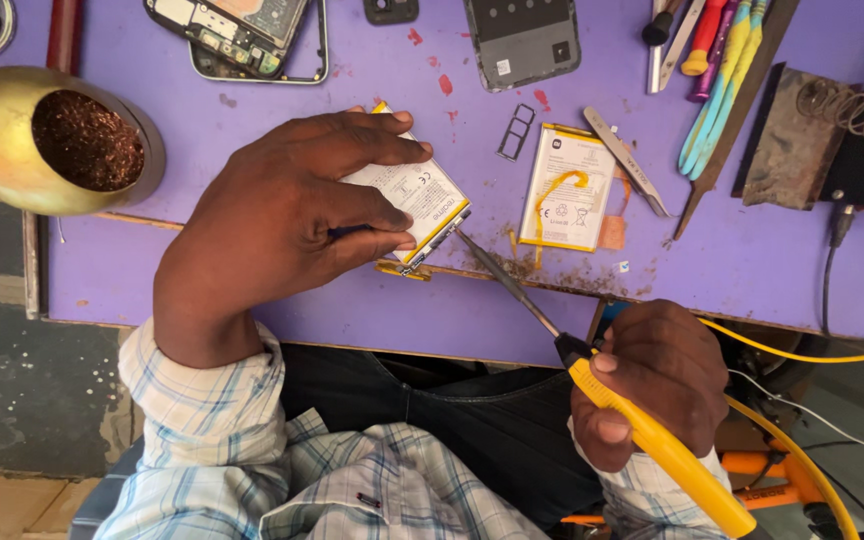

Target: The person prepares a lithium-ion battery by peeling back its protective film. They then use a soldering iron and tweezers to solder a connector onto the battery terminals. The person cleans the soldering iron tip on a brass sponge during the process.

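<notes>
While the left hand (282, 225) pins the white phone battery (414, 195) flat on the purple mat (252, 130), fingers pressed together over its top face and thumb clamped along the near edge, the right hand (652, 380) has all fingers curled tight round the yellow soldering iron (652, 440). Iron tip sits right at the battery's lower right corner, by the gold flex tab (402, 268) that pokes out under the near edge; can't tell if tip actually touches metal or just hovers. Battery lies near the mat's front edge, tilted, corner pointing at the iron. To do this well, my take: keep tip on the tab only, brief contact, heat on a cell is the risk here. Hold the shallow angle so the shaft stays clear of the pouch wrap. Left fingertips are close to the hot end, slide them back a bit. Second battery (564, 188) with a yellow flex loop lies just right of it, apart; tweezers (627, 162) beside that. Brass bowl of tip-cleaning wool (87, 140) sits far left, worth a wipe first. Opened phone frame (242, 35) and grey back cover (524, 40) up top, well clear.
</notes>
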